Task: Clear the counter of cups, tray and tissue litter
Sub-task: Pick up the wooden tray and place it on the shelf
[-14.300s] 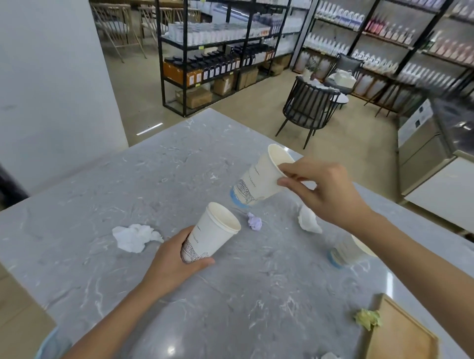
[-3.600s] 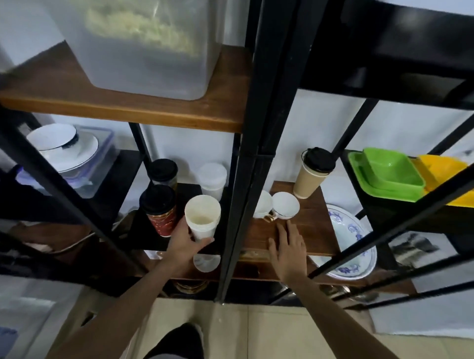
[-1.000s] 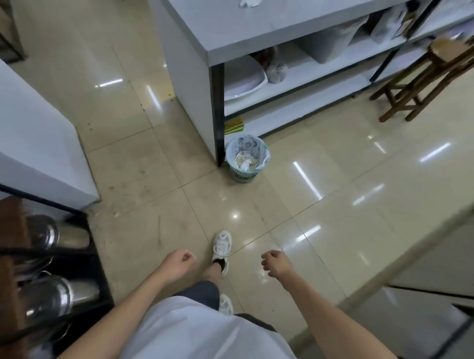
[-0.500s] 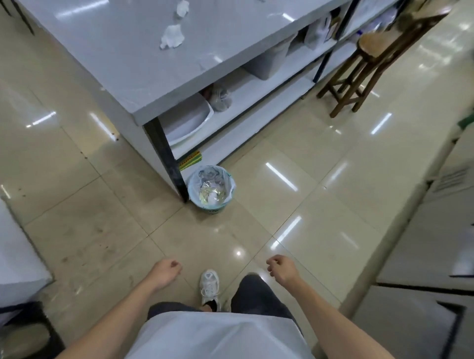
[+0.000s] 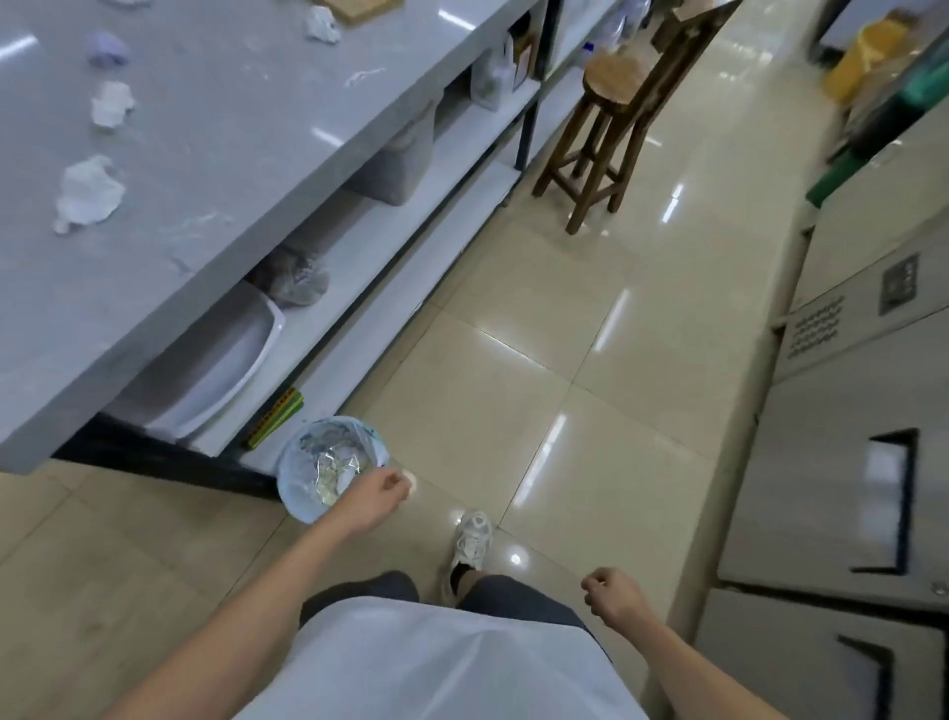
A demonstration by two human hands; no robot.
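where crumpled tissue point(image 5: 88, 194) litters the smooth counter point(image 5: 215, 133), fists curl.

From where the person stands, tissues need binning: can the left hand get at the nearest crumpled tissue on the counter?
Probably not yet. The left hand hangs low by the bin, while the nearest tissue lies well up the counter. Nothing blocks it; a step closer should do.

The wooden tray point(image 5: 364, 6) is cut off by the top edge; bin point(image 5: 308, 506) contents seem blurred.

The person wears a white top point(image 5: 436, 663), dark shorts point(image 5: 513, 591) and white sneakers point(image 5: 472, 537) (forearms bare).
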